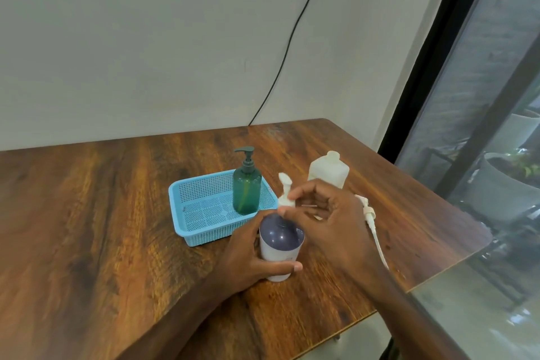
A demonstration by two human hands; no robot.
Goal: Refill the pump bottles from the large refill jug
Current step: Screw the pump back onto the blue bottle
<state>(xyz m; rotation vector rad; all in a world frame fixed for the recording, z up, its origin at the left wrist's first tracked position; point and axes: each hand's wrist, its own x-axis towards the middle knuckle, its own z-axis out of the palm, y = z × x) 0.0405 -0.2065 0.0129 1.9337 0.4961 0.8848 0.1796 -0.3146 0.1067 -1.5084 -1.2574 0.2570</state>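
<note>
A white pump bottle with a dark purple shoulder [280, 242] stands on the wooden table [117, 213] in front of me. My left hand [248, 254] grips its body from the left. My right hand [327, 222] pinches the white pump head [285, 191] at the bottle's neck. A green pump bottle [247, 190] stands upright in the right part of a blue mesh basket [204, 213]. The translucent white refill jug [328, 171] stands behind my right hand, its neck without a cap.
A loose white pump with its long dip tube [372, 222] lies on the table to the right of my right hand. The table's right edge runs beside a window [482, 155]. A black cable [292, 38] hangs down the wall behind.
</note>
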